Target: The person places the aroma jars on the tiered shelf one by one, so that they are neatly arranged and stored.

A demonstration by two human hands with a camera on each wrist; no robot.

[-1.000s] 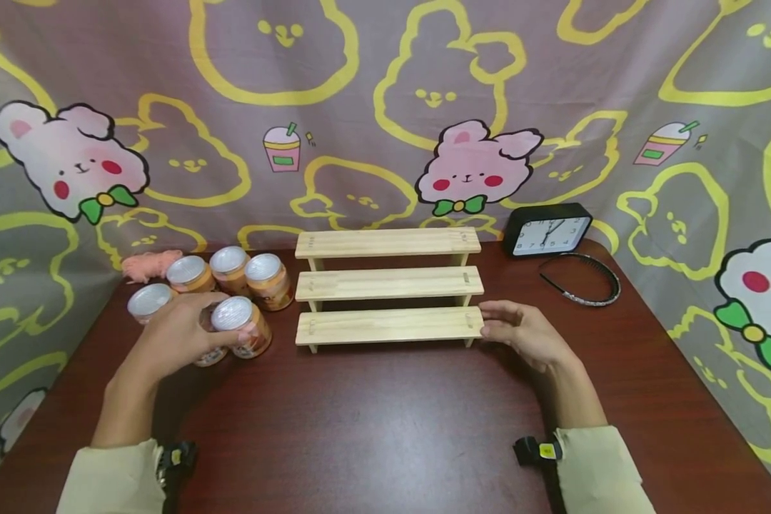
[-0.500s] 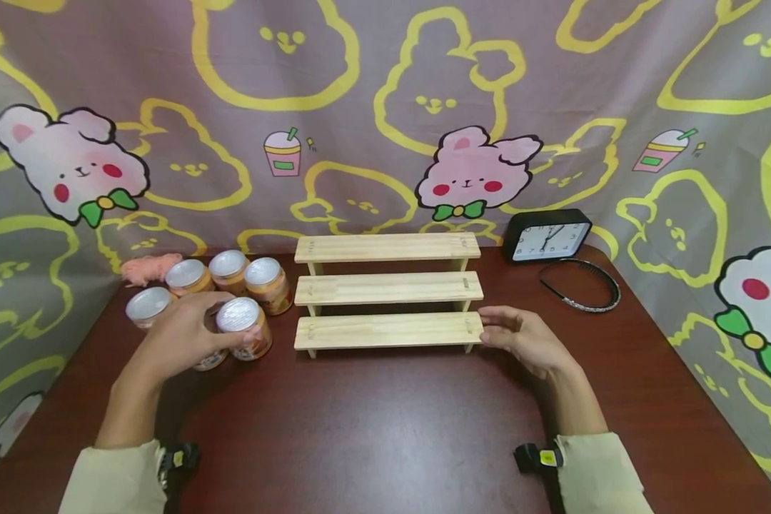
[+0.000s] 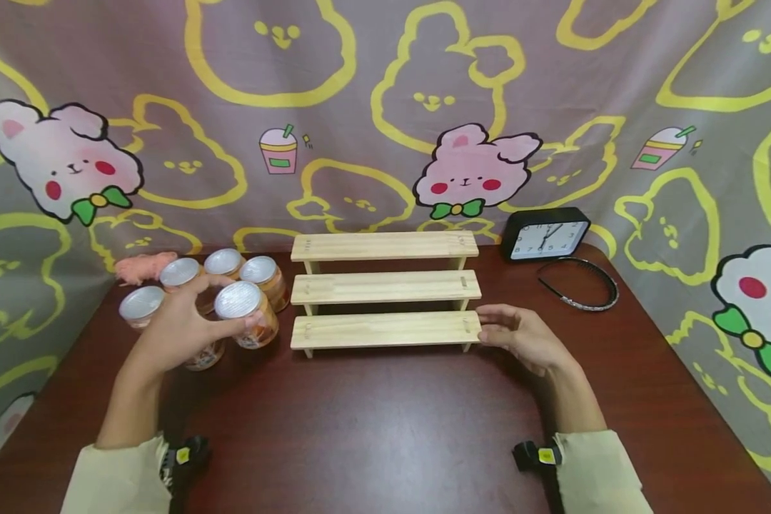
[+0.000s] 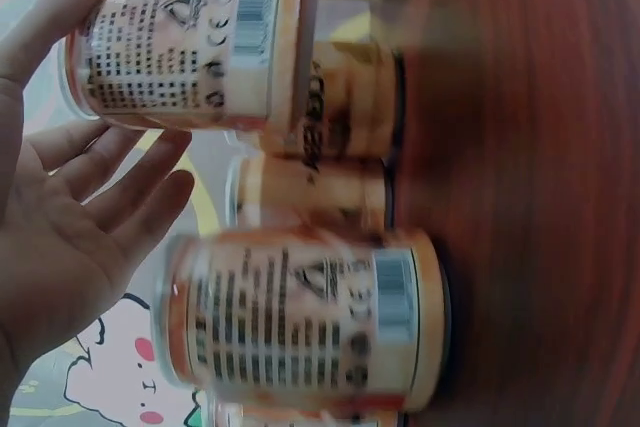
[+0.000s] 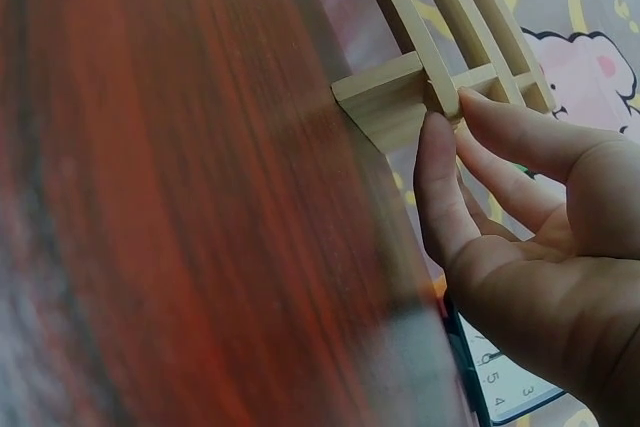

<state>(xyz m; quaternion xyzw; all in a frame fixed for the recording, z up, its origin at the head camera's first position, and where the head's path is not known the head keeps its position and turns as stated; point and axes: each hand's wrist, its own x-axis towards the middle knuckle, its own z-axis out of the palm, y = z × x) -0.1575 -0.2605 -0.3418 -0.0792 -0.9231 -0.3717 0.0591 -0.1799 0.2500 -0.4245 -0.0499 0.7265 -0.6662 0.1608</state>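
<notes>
My left hand [image 3: 176, 325] grips an orange-labelled can [image 3: 239, 300] with a silver top. In the left wrist view this can [image 4: 200, 47] sits between thumb and fingers, above the table and apart from the other can [image 4: 300, 322] nearby. Several matching cans [image 3: 263, 271] stand around the hand, one partly hidden beneath it. A three-tier wooden display stand [image 3: 385, 330] occupies the middle. At its right end my right hand [image 3: 520, 339] pinches the lowest board; the right wrist view shows thumb and index finger at the tip of the stand [image 5: 385, 97].
A pink fuzzy item [image 3: 144, 268] lies behind the cans at the left. At the back right are a black square clock [image 3: 546, 234] and a dark headband [image 3: 581, 285]. A patterned cloth [image 3: 360, 107] borders the brown table [image 3: 373, 421].
My left hand has raised the can slightly off the table, toward the head camera. The right hand stays at the stand's end.
</notes>
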